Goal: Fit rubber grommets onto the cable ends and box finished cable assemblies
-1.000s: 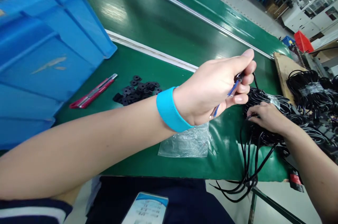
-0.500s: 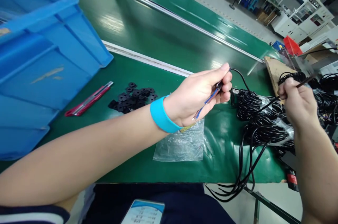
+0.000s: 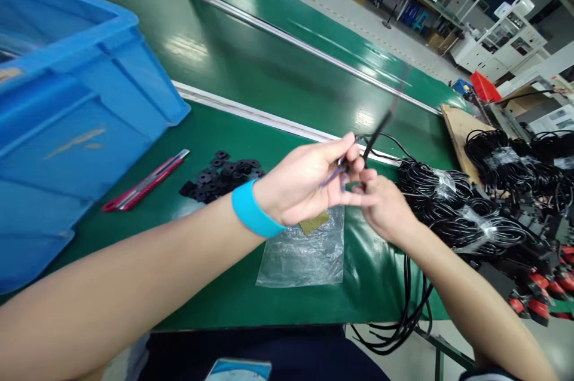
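My left hand (image 3: 305,180), with a blue wristband (image 3: 252,211), pinches the end of a black cable (image 3: 374,139) whose thin blue and purple wire ends stick out between the fingers. My right hand (image 3: 383,207) has come up against the left one and its fingertips touch the same cable end. The cable rises blurred behind the hands and runs off to the right towards coils of black cable (image 3: 448,201) on the green bench (image 3: 215,285).
A large blue crate (image 3: 67,112) stands at the left. A red utility knife (image 3: 146,180) and a pile of black washers (image 3: 219,174) lie beside it. A clear plastic bag (image 3: 305,252) lies under the hands. More wrapped cable bundles (image 3: 515,159) are at the right.
My right hand left the cable coils, lifted a cable, then came left to meet my left hand. The left hand lowered slightly towards me. The view tilted up.
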Demonstrator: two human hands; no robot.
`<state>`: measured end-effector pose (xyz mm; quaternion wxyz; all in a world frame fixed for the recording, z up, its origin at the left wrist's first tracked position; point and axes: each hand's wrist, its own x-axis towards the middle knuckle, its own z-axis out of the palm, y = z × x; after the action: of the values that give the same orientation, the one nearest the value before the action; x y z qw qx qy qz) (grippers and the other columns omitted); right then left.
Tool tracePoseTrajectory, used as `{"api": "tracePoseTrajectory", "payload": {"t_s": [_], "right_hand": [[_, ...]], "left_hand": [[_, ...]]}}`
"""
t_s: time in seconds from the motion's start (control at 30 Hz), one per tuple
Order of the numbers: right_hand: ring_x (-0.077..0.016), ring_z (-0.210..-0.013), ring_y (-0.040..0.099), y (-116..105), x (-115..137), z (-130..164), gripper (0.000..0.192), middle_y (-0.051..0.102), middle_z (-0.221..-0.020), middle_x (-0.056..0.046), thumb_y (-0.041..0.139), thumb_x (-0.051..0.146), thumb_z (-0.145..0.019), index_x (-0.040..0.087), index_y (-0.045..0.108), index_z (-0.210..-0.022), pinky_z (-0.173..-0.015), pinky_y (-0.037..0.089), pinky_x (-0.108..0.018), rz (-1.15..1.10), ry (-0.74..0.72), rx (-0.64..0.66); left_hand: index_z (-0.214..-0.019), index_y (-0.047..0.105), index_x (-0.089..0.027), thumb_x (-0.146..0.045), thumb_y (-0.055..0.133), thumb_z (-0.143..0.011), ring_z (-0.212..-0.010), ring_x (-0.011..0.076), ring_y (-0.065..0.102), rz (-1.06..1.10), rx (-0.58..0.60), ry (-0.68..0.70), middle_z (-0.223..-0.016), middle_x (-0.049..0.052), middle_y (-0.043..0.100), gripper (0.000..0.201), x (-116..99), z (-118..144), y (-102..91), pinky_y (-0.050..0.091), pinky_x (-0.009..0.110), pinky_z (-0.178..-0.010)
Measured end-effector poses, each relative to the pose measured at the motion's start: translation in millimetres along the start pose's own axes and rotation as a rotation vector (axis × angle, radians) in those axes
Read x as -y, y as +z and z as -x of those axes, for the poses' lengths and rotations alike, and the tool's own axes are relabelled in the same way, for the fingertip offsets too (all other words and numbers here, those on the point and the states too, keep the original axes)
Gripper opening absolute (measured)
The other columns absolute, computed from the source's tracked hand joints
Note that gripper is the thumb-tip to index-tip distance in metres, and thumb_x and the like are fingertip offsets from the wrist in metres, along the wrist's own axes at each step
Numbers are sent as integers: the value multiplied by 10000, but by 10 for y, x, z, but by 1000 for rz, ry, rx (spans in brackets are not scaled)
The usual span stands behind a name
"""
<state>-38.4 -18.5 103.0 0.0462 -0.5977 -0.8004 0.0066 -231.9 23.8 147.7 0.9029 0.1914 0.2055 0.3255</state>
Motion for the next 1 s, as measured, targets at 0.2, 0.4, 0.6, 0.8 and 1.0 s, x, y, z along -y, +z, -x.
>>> {"api": "tracePoseTrajectory", "payload": {"t_s": [0.2, 0.4, 0.6, 0.8, 1.0], "right_hand": [[-342, -1228, 532, 96, -216, 425, 546, 602, -1315, -217, 520, 489, -998, 75, 508, -1353, -1043, 392, -458, 368, -28, -18], [-347, -976, 627, -341, -924, 1053, 583, 719, -1050, -168, 682, 422, -880, 68, 560, -1328, -907, 418, -488, 711, 300, 135], [-279, -983, 642, -428, -940, 1566, 398, 726, -1053, -74, 606, 408, -931, 186, 642, -1259, -882, 442, -407, 617, 148, -47], [-249, -1005, 655, -421, -957, 1823, 421, 723, -1140, -61, 678, 398, -912, 202, 655, -1283, -918, 464, -369, 564, 134, -161], [-281, -1076, 620, -209, -738, 1320, 307, 709, -1210, -84, 637, 409, -960, 184, 695, -1161, -974, 411, -415, 610, 152, -196]], "left_hand": [[-681, 512, -148, -275, 341, -1086, -726, 132, 656, 43, -101, 115, -688, 7, 554, 458, 1, -112, -107, 584, 322, -852], [-691, 525, -151, -300, 371, -1084, -742, 145, 677, 3, -112, 157, -675, 7, 565, 448, -125, -222, -182, 558, 314, -846], [-692, 524, -154, -297, 422, -1073, -675, 124, 649, -9, -141, 202, -641, -3, 552, 419, -209, -281, -197, 553, 272, -753], [-684, 529, -158, -287, 442, -1066, -669, 123, 654, -56, -138, 201, -642, -9, 558, 412, -243, -329, -146, 568, 283, -756], [-711, 575, -153, -290, 488, -1039, -626, 134, 618, -230, -49, 45, -694, 20, 580, 366, -345, -143, 30, 580, 276, -649]]}}
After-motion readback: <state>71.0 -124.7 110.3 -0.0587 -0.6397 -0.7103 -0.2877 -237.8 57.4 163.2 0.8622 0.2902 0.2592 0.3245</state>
